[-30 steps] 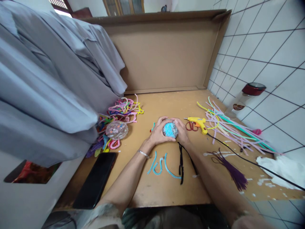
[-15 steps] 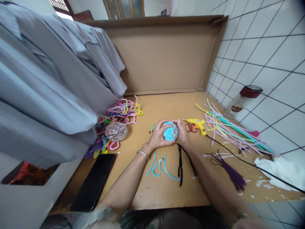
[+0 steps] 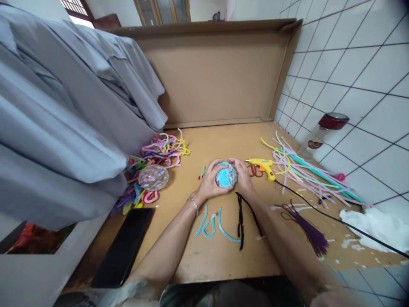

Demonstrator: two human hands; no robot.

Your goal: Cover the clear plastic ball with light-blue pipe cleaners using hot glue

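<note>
Head view: left hand and right hand cup a round, blue-and-grey, fuzzy-looking ball inward of the brown bench's near edge; probably light, best held by its sides.

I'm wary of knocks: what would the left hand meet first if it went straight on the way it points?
The round blue-and-grey object that the left hand cups; then probably the right hand on its other side, though depth is unclear.
</note>
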